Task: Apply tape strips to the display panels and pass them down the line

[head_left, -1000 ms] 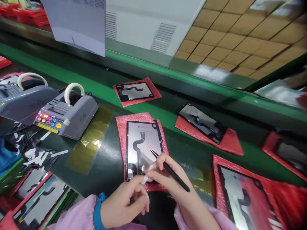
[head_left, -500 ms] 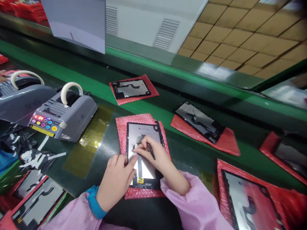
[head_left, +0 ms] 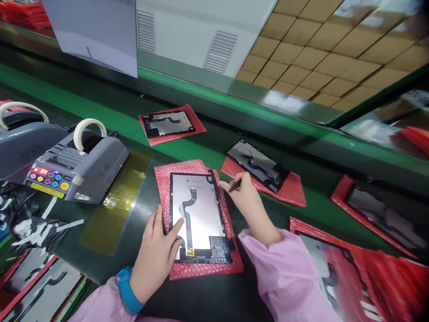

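A tablet screen panel (head_left: 208,219) lies back side up on pink bubble wrap (head_left: 162,192) in front of me. Its dark ribbon cable (head_left: 188,228) curves up the middle, with a yellow patch (head_left: 190,252) at the lower end. My left hand (head_left: 156,250) rests over the panel's left edge, fingers spread and index fingertip at the cable by a small piece of pale tape. Beyond the panel's upper right edge, my right hand (head_left: 244,194) is closed around a slim black tool (head_left: 234,186), partly covered by the fingers.
A grey tape dispenser (head_left: 80,165) with a white roll stands at left, beside another. More panels on red wrap lie on the green conveyor (head_left: 204,147) and at right (head_left: 321,255). Other panels (head_left: 50,290) are at lower left. Tangled cables with tape strips (head_left: 36,228) sit below the dispenser.
My right hand has moved off the cable to the upper right, still holding the black tool. My left hand stays at the cable. The view has shifted, and conveyor panels appear further left.
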A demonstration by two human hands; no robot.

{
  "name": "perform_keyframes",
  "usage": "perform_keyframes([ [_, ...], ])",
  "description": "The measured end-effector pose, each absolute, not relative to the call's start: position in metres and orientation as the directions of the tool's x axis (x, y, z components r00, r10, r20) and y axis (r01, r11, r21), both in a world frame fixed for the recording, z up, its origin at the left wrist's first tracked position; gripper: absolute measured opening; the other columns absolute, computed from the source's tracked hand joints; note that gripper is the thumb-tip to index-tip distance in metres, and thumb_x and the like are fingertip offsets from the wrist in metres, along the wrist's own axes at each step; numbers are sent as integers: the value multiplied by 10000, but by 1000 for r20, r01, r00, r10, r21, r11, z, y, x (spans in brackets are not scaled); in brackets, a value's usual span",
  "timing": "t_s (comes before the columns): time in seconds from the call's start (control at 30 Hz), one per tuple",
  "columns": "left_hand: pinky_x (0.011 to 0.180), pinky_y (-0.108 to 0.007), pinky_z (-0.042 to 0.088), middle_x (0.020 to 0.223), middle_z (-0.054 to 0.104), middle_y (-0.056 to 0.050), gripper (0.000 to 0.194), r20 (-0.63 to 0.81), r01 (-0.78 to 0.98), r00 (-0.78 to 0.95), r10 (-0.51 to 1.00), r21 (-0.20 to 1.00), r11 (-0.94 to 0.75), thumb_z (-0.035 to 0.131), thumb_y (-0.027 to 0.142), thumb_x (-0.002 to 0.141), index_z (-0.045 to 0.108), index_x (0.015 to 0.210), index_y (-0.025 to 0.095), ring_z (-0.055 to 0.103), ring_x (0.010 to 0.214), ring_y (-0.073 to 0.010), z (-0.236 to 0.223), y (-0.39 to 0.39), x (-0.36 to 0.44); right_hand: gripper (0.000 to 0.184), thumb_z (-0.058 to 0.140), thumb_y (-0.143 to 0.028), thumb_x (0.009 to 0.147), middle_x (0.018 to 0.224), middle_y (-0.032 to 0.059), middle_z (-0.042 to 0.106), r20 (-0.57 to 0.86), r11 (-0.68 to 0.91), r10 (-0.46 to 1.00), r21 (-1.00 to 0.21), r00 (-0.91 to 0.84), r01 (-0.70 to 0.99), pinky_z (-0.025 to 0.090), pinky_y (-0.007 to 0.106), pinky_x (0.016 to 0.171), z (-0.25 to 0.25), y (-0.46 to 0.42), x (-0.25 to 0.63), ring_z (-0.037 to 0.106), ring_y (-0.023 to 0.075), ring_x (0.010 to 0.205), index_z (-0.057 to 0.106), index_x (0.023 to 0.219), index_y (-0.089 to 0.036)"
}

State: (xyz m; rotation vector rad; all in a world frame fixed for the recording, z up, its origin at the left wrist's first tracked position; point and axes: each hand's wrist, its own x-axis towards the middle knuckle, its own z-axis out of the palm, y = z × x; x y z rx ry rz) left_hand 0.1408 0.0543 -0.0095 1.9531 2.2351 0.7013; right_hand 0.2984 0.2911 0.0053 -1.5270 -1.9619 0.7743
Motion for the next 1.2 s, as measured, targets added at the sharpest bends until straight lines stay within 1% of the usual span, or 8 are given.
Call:
perform_keyframes([
  [0.13, 1088, -601, 414, 1578, 216, -176, 431, 204, 876, -160, 966, 480, 44, 409, 162, 978, 511, 1391, 233, 257, 1455, -394, -16, 52, 143, 545, 683, -704, 642, 618, -42, 568, -93, 111, 960, -743, -265, 661, 405, 323, 625, -3, 272, 326, 552, 193, 581, 354, 721, -277],
  [0.43, 1100, -616, 397, 1578, 281, -204, 408, 156, 823, -168, 973, 566, 51, 387, 189, 994, 522, 1379, 201, 288, 1467, -388, -16, 57, 144, 468, 737, -566, 637, 641, -22, 657, -184, 86, 908, -797, -376, 598, 427, 327, 650, -2, 259, 338, 620, 211, 638, 383, 695, -266],
  [0.63, 1091, -649, 382, 1579, 308, -169, 430, 163, 778, -197, 967, 626, 53, 416, 197, 986, 515, 1399, 260, 254, 1482, -388, -15, 57, 143, 373, 637, -541, 726, 635, -35, 595, -84, 114, 901, -901, -426, 418, 462, 336, 671, 9, 246, 332, 631, 217, 687, 378, 741, -274],
  [0.77, 1120, -630, 357, 1570, 326, -162, 386, 167, 675, -247, 954, 736, 46, 444, 209, 978, 548, 1347, 255, 310, 1466, -357, -23, 57, 144, 334, 666, -444, 739, 705, -18, 671, -103, 106, 939, -822, -329, 559, 457, 342, 627, 13, 231, 332, 642, 224, 636, 376, 771, -281],
  [0.87, 1114, -554, 403, 1460, 451, -162, 352, 165, 450, -421, 892, 892, 47, 526, 241, 942, 529, 1294, 237, 455, 1374, -300, -29, 64, 138, 337, 697, -386, 714, 681, -22, 690, -199, 74, 914, -776, -354, 627, 455, 339, 607, 13, 225, 335, 656, 232, 614, 379, 737, -279],
  [0.97, 1000, -434, 521, 1315, 554, -130, 442, 11, 80, -583, 813, 996, 44, 652, 297, 856, 472, 1256, 240, 638, 1110, -217, -26, 77, 125, 352, 692, -381, 700, 682, -20, 690, -211, 50, 913, -791, -349, 609, 463, 337, 628, 12, 223, 336, 655, 224, 630, 357, 718, -275],
  [1.1, 865, -296, 563, 1276, 604, -111, 519, -351, -380, -562, 749, 914, 143, 782, 263, 756, 517, 1198, 209, 679, 928, -143, -6, 94, 108, 348, 670, -405, 690, 642, -38, 597, -156, 67, 920, -842, -360, 536, 450, 318, 617, 15, 219, 332, 575, 181, 580, 350, 723, -272],
  [1.2, 753, -220, 560, 1065, 701, -87, 435, -530, -588, -446, 721, 781, 210, 827, 175, 721, 618, 1102, 155, 675, 800, -111, 9, 103, 100, 346, 647, -416, 702, 651, -53, 502, -79, 83, 909, -928, -410, 364, 449, 292, 585, 26, 215, 325, 489, 144, 562, 334, 734, -272],
])
